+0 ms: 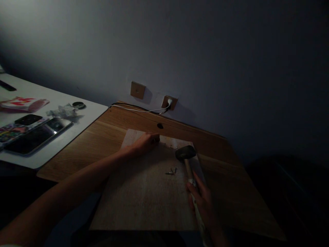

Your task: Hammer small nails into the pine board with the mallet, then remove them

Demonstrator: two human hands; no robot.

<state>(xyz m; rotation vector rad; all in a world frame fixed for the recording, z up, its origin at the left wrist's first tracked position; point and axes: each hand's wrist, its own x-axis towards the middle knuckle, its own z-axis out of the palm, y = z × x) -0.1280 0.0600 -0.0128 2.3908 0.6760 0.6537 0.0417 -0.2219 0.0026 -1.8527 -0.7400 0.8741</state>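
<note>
A pale wooden board lies on a brown wooden table. My left hand rests closed near the board's far edge, fingertips pinched on something too small to make out. My right hand is wrapped round the light handle of a mallet, whose black head rests on the board's far right part. A few small nails lie loose on the board just left of the mallet handle. The scene is very dim.
A white desk adjoins the table on the left, carrying a tablet, a phone, wrappers and a small round lid. A white cable runs to a wall socket. A switch plate sits beside it.
</note>
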